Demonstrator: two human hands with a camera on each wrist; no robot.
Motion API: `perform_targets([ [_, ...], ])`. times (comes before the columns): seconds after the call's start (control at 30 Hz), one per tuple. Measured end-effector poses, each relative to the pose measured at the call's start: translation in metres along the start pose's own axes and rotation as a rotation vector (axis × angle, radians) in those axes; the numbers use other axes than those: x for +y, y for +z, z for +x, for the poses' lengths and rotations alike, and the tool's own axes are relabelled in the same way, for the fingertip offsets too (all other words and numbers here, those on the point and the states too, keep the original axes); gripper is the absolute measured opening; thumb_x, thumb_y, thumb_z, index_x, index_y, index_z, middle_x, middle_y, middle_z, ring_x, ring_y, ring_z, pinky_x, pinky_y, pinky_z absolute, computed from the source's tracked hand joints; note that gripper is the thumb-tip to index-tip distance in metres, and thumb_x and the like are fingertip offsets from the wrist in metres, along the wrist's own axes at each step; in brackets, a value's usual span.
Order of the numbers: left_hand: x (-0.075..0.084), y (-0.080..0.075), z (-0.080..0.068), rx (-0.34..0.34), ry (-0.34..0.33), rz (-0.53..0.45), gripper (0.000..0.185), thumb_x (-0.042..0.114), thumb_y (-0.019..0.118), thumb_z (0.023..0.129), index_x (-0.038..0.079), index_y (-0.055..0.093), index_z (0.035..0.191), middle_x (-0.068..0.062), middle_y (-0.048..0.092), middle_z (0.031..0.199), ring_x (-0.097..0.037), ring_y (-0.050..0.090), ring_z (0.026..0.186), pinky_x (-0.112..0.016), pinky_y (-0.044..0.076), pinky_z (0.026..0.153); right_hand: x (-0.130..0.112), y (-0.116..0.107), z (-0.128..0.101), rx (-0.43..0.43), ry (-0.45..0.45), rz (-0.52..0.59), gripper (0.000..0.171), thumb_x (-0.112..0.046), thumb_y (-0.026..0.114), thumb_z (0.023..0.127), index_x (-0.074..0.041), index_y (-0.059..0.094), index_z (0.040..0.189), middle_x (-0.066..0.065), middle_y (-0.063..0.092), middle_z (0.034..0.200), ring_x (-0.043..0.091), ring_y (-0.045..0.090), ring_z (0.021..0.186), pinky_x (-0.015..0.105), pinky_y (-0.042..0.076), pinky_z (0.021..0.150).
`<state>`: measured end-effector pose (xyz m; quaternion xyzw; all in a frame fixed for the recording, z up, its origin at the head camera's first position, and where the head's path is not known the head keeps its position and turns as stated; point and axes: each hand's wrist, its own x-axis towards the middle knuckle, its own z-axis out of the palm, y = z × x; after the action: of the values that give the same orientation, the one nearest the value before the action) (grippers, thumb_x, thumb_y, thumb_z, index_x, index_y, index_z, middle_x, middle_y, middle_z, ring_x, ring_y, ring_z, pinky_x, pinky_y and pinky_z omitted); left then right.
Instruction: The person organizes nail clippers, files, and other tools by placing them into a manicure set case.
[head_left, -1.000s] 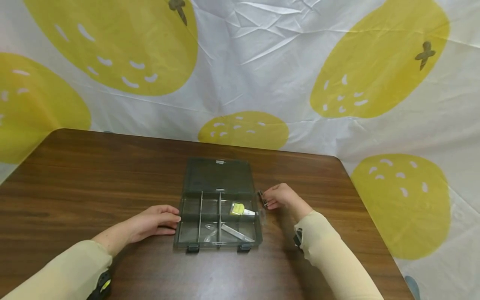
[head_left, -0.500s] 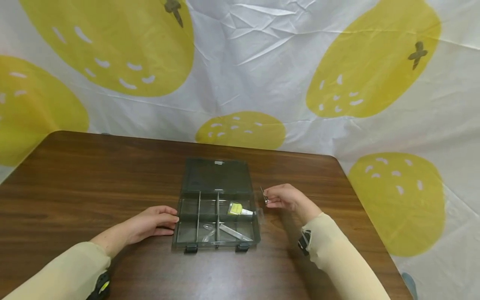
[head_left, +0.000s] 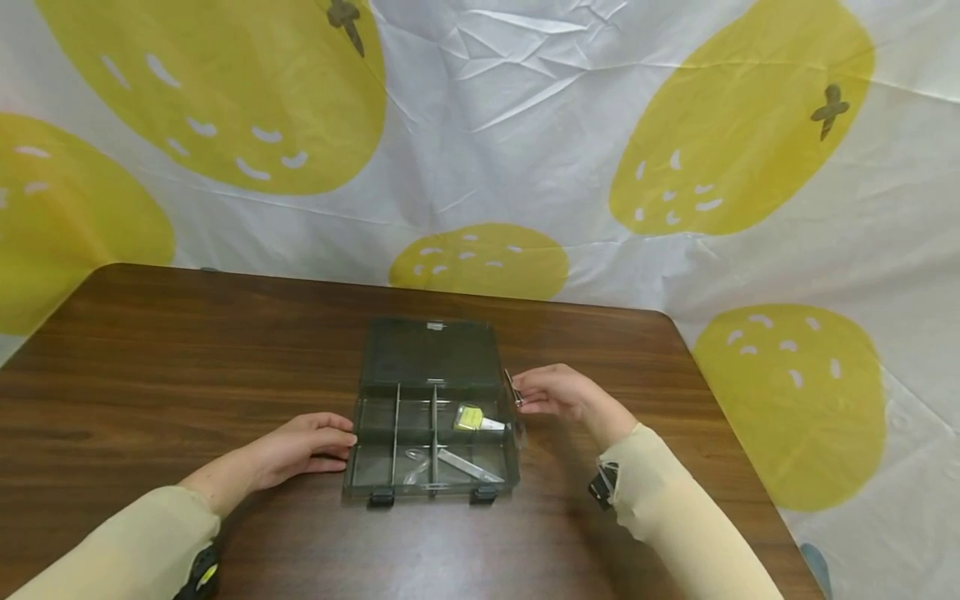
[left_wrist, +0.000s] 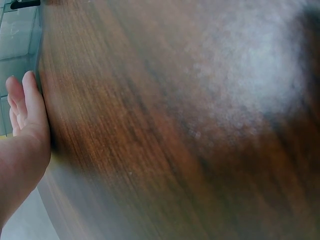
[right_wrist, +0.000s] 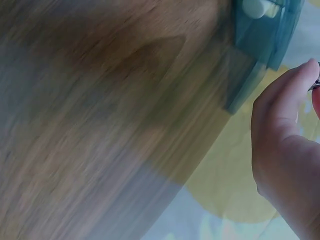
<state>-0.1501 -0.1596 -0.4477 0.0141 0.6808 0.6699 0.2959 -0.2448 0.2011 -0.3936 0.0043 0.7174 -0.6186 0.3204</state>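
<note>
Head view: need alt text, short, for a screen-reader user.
A person's right hand pinches a small metal piece just right of an open, dark translucent compartment box on a wooden table, while the left hand rests against the box's left side. A yellow-and-white cloth hangs behind.

Dark brown wood-grain worktop (head_left: 187,350). Smoky grey see-through box (head_left: 432,411), black latches; yellow-and-white tube (head_left: 476,419) inside. Backdrop cloth (head_left: 525,125) white with big yellow white-flecked fruits. Beige sleeves (head_left: 675,517).

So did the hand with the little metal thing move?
Yes. The right hand carried the small metal piece left, closer to the organizer box corner.
</note>
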Motion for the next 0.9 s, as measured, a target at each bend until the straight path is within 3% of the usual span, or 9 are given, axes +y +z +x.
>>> perform_targets([
  [0.7, -0.003, -0.002, 0.001, -0.002, 0.010, -0.011, 0.047, 0.016, 0.055, 0.091, -0.011, 0.037, 0.125, -0.003, 0.054, 0.098, -0.013, 0.055, 0.089, -0.031, 0.054, 0.086, -0.011, 0.050, 0.009, -0.083, 0.027, -0.005, 0.042, 0.000, 0.046, 0.089, 0.018, 0.039, 0.127, -0.004, 0.057, 0.072, 0.006, 0.056, 0.065, 0.018, 0.054, 0.065],
  [0.9, -0.002, -0.001, 0.001, -0.003, 0.010, -0.011, 0.048, 0.016, 0.055, 0.091, -0.012, 0.036, 0.125, -0.003, 0.054, 0.098, -0.013, 0.055, 0.089, -0.031, 0.054, 0.086, -0.014, 0.064, 0.014, -0.103, 0.034, -0.005, 0.028, -0.001, 0.046, 0.090, 0.012, 0.048, 0.116, -0.002, 0.057, 0.070, 0.008, 0.057, 0.065, 0.019, 0.055, 0.066],
])
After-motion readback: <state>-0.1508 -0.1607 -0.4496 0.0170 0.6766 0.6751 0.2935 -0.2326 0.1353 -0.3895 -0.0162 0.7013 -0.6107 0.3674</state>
